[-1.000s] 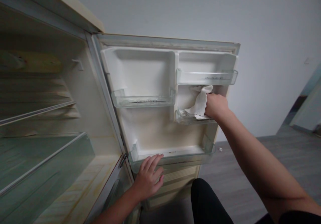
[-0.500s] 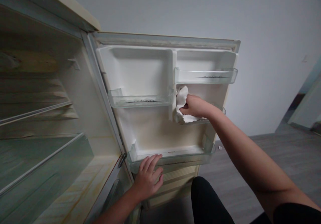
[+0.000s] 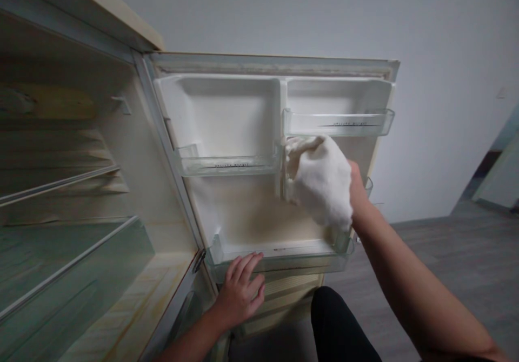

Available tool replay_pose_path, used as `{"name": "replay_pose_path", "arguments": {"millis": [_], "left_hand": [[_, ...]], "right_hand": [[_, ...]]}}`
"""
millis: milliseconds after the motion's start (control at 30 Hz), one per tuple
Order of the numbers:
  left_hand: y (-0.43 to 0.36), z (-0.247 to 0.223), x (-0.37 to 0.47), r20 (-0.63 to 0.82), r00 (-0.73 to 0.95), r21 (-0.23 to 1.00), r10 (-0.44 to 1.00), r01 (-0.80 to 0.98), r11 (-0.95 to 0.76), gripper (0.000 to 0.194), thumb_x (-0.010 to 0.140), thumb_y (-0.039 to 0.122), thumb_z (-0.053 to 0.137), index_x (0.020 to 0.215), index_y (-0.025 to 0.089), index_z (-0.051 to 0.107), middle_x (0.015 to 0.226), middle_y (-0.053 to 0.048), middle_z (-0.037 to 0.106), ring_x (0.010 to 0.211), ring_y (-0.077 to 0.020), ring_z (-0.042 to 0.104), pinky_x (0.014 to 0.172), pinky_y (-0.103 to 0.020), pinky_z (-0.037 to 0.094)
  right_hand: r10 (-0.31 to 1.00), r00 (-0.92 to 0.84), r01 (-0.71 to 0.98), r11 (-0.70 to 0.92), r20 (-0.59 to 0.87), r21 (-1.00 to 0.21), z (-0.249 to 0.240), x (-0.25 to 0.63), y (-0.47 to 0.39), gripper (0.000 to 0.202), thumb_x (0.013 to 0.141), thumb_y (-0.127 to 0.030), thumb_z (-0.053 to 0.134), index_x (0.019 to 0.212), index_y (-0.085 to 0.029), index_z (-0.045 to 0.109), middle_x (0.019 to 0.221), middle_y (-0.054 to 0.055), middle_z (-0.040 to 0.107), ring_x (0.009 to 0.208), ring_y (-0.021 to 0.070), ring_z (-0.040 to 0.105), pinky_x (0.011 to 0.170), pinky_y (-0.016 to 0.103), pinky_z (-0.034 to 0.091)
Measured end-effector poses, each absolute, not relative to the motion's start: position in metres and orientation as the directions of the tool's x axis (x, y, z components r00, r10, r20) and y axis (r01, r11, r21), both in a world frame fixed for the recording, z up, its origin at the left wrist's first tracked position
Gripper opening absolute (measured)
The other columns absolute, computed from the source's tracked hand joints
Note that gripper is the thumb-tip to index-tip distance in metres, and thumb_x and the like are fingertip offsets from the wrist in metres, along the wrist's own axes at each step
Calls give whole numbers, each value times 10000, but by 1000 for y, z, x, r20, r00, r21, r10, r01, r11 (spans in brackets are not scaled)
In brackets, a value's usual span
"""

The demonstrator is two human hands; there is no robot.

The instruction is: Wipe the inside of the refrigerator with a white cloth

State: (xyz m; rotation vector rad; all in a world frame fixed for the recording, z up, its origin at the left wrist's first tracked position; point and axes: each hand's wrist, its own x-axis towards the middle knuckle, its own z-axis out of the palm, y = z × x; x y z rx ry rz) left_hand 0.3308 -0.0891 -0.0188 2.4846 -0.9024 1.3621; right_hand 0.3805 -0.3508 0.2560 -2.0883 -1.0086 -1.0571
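Currently, a white cloth (image 3: 323, 183) is held by the right hand (image 3: 358, 190), whose fingers are mostly covered by the fabric, near the right edge of the refrigerator door (image 3: 239, 210), just below the upper right door bin (image 3: 338, 124). The left hand (image 3: 240, 293) is poised with fingers loosely parted and unoccupied at the front edge of the bottom door bin (image 3: 308, 265); whether contact is made cannot be told.

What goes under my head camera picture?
Right hand holding white cloth at open fridge door, left hand near bottom bin.
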Motion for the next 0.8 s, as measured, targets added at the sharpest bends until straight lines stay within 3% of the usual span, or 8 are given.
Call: {"name": "replay_pose_path", "arguments": {"millis": [133, 300, 400, 533, 667, 800], "left_hand": [[-90, -17, 329, 806, 415, -133, -422, -568, -812, 64, 811, 285, 675, 861, 247, 684, 1375, -96, 603, 1262, -277, 550, 1150, -488, 321], [-90, -13, 327, 778, 442, -138, -447, -574, -807, 71, 836, 287, 649, 885, 242, 673, 1392, -103, 594, 1287, -277, 536, 1147, -491, 330], [-90, -9, 328, 757, 462, -134, -462, -582, -802, 75, 842, 296, 647, 882, 236, 667, 1404, -104, 586, 1300, -276, 527, 1148, -485, 332], [-92, -4, 328, 736, 487, -124, -471, -587, -800, 71, 846, 296, 643, 859, 228, 659, 1420, -103, 577, 1292, -280, 529, 1139, -482, 346], [-93, -2, 329, 738, 490, -116, -465, -586, -802, 85, 870, 298, 616, 846, 222, 647, 1426, -96, 578, 1280, -275, 536, 1127, -475, 358], [-92, -7, 331, 767, 465, -102, -443, -593, -799, 88, 876, 303, 611, 859, 226, 652, 1428, -97, 578, 1283, -281, 533, 1125, -490, 355]], "right_hand": [[523, 341, 684, -708, 781, 175, 230, 361, -325, 370, 863, -277, 581, 1220, -184, 599, 1306, 178, 550, 1150, 330, 513, 917, 438, 468], [515, 370, 458, -825, 773, 330, 205, 373, -309, 372, 931, -257, 545, 1290, -167, 578, 1344, 198, 541, 1238, 339, 466, 941, 431, 405], [532, 336, 430, -821, 777, 376, 192, 381, -322, 285, 975, -263, 490, 1212, -173, 620, 1301, 170, 588, 1223, 303, 487, 949, 413, 406], [513, 262, 371, -835, 817, 405, 173, 389, -353, 281, 972, -225, 490, 1204, -171, 639, 1328, 158, 590, 1287, 282, 468, 1117, 444, 342], [433, 261, 335, -879, 863, 340, 160, 403, -391, 308, 923, -173, 493, 1179, -180, 663, 1337, 148, 595, 1313, 277, 469, 1171, 484, 324], [350, 379, 332, -915, 857, 227, 157, 412, -435, 345, 876, -226, 486, 1166, -198, 670, 1286, 148, 624, 1311, 302, 488, 1171, 565, 309]]}}
